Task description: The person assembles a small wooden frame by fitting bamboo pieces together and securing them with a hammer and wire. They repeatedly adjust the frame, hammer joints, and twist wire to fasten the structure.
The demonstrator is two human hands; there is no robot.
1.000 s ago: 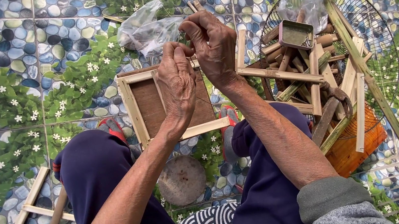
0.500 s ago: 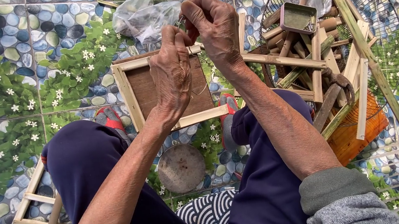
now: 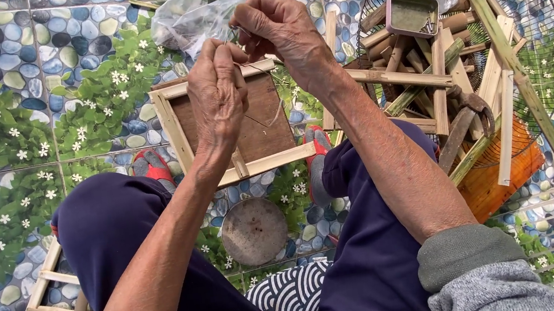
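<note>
My left hand (image 3: 215,92) and my right hand (image 3: 282,30) are raised close together above a wooden frame with a brown panel (image 3: 245,127) that lies on the floor between my knees. Both pinch a thin wire or thread (image 3: 265,120), whose loose end curls down over the panel. Just behind my fingertips lies a crumpled clear plastic bag (image 3: 191,17). I cannot tell whether the fingers hold anything else.
To the right, a round wire basket (image 3: 532,36) holds several wooden sticks (image 3: 416,76), a small metal tin (image 3: 412,14) and a curved dark tool (image 3: 462,124), over something orange (image 3: 502,183). A round rusty disc (image 3: 253,231) lies between my legs. An empty wooden frame (image 3: 53,295) lies lower left.
Both hands have stayed together on the strand and drifted slightly up and left in view. The fingers have shifted a little. Nothing was picked up or let go.
</note>
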